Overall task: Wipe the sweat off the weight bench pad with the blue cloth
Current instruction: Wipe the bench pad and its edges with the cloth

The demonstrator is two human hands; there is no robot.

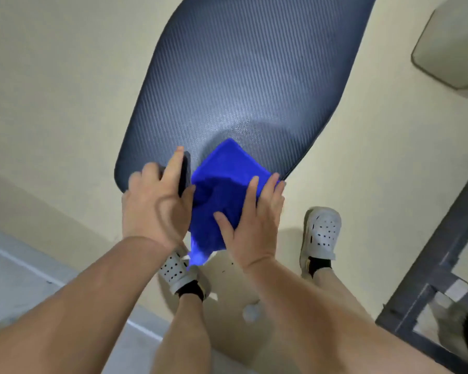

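Observation:
The dark ribbed weight bench pad (243, 76) stretches away from me across the middle of the view. The blue cloth (222, 171) lies bunched on its near end, and one corner hangs down over the edge. My right hand (251, 225) presses flat on the cloth's right side with its fingers straight. My left hand (154, 201) rests on the pad's near left corner, just left of the cloth. It grips a small dark object (183, 171) between index finger and thumb, and the other fingers are curled.
Cream floor surrounds the bench. My feet in white perforated clogs (322, 233) stand just below the pad's near end. A dark metal frame (443, 265) stands at the right. A pale cushion-like object (451, 44) lies at the top right.

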